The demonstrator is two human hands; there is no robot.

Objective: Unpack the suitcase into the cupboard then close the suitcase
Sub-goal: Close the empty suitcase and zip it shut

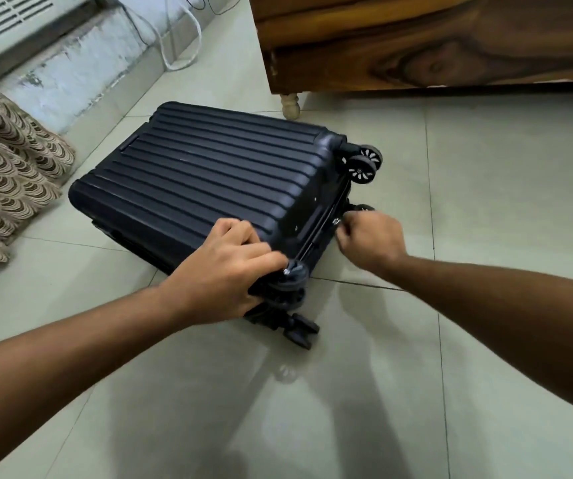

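Observation:
A dark navy ribbed hard-shell suitcase (209, 171) lies flat on the tiled floor with its lid down and its wheels (364, 164) pointing toward me. My left hand (224, 267) grips the suitcase's near corner, fingers curled over the shell beside a wheel. My right hand (369, 238) pinches a small metal zip pull (336, 221) on the zip line along the wheel end. The inside of the suitcase is hidden.
A wooden cupboard (451, 39) on a short turned leg (290, 105) stands at the back right. A patterned curtain (5, 160) hangs at the left. A white vented appliance (8, 19) and cables (178, 36) sit by the far wall.

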